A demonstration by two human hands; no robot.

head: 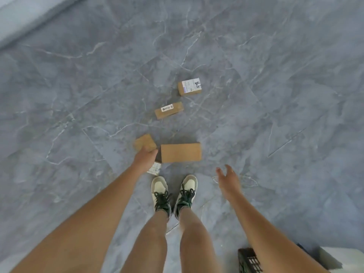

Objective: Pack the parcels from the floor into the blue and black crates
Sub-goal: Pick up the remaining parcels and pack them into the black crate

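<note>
Grey marbled floor (78, 95), four cardboard parcels (181, 153), black crate (248, 261), two shoes (160, 192).

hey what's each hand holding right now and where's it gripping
The left hand grips a small cardboard parcel by its near end. The right hand is open, holding nothing.

The place is looking like a bare indoor room used for sorting post, perhaps a storeroom or the plain corner of a home; which one cannot be told. A glossy grey marble-patterned tiled floor (275, 95) is filling nearly the whole view, meeting a pale wall (17, 14) at the upper left. Small cardboard parcels (189, 87) with printed shipping labels are lying scattered straight on the tiles. A black slatted crate (248, 260) is sitting at the lower right, just beside a white box-like object (342, 255).
</note>
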